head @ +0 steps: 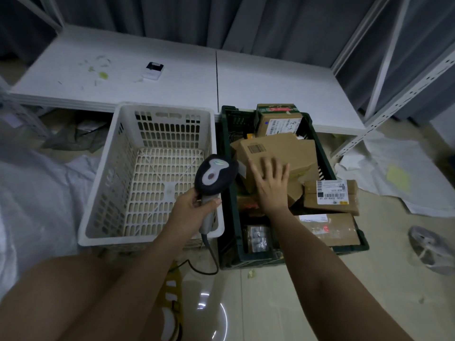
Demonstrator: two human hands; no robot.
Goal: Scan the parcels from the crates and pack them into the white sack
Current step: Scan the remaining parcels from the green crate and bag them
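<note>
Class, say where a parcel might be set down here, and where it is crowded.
Free: the white slatted plastic crate, holding nothing, and the white shelf board behind both crates. Crowded: the dark green plastic crate, heaped with brown cardboard parcels.

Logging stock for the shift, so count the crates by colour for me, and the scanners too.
White crate: 1
Dark green crate: 1
Handheld scanner, held in the left hand: 1
Total: 3
</note>
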